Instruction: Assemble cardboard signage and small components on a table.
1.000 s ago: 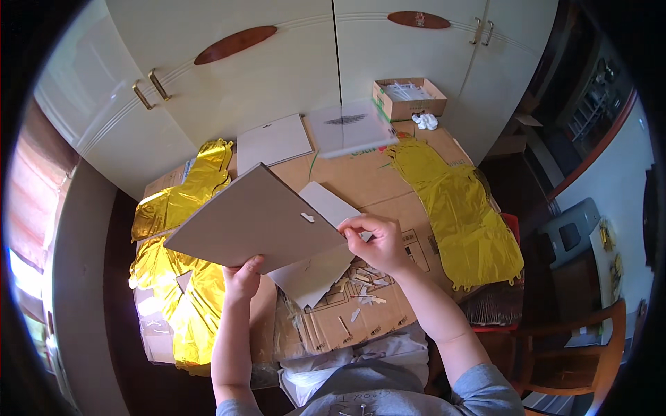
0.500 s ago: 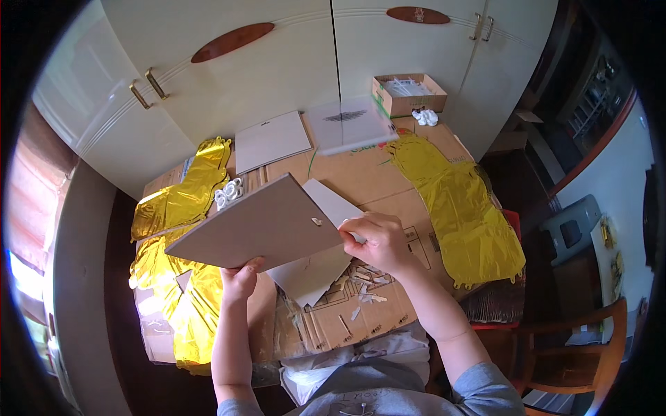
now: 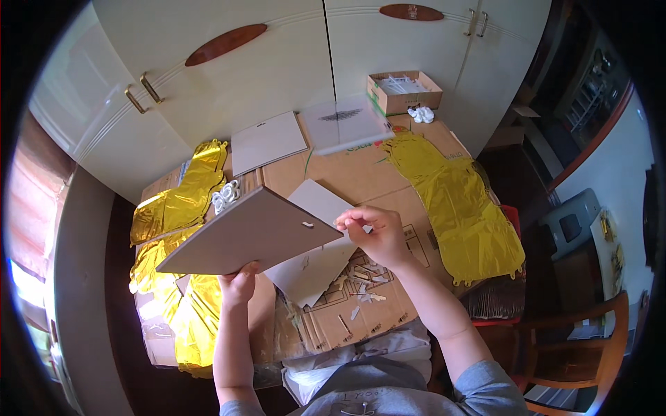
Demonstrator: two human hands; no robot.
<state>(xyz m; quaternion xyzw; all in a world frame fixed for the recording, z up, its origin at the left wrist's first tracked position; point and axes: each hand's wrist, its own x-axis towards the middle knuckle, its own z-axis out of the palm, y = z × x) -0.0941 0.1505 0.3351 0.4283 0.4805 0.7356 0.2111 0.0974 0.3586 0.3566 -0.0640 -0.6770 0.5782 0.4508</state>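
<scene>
My left hand [image 3: 239,281] is closed on the near edge of a stiff grey cardboard sheet [image 3: 236,239], which it keeps tilted above the table. Near the sheet's right corner is a small, irregular cut-out [image 3: 307,224]. My right hand [image 3: 377,232] hovers just beyond that corner, its fingers curled into a pinch; what they hold, if anything, is too small to make out. Beneath the raised sheet lie other grey sheets [image 3: 316,195], partly covered, one with a ragged edge. Small cardboard scraps [image 3: 364,277] are strewn beside them, below my right hand.
Yellow foil pieces lie left [image 3: 201,319] and right [image 3: 465,208] on the cardboard-covered table [image 3: 347,166]. At the back are a stack of grey sheets [image 3: 267,145], a clear plastic sheet [image 3: 347,128] and a box of white sticks [image 3: 404,97]. A wooden chair [image 3: 576,353] stands right.
The held sheet has tipped and dropped slightly at its far edge. My right hand has drawn a little away from its corner, and its fingers have loosened somewhat.
</scene>
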